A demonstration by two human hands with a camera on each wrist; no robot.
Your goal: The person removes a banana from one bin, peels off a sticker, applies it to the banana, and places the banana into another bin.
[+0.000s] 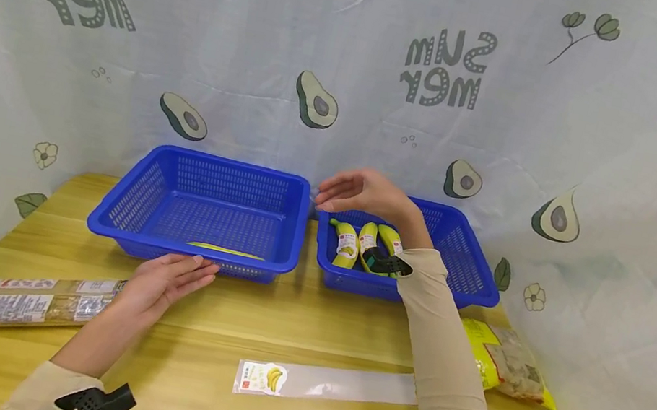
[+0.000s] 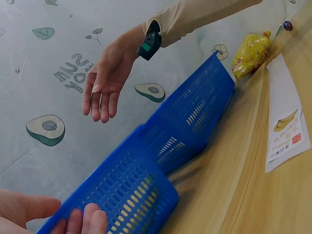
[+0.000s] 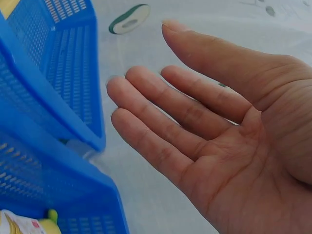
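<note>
Hovering empty, fingers relaxed, the right hand (image 1: 363, 193) is hanging above three bananas (image 1: 366, 243) lying front-to-back; the flat left hand (image 1: 166, 279) is touching the left basket (image 1: 120, 227).

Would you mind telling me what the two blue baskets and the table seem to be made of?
Both blue baskets, left and right, look like moulded plastic: glossy, uniform colour, regular slotted walls. The table seems wood or wood-look laminate, with pale yellow grain streaks and a smooth sheen; which, I cannot tell.
</note>
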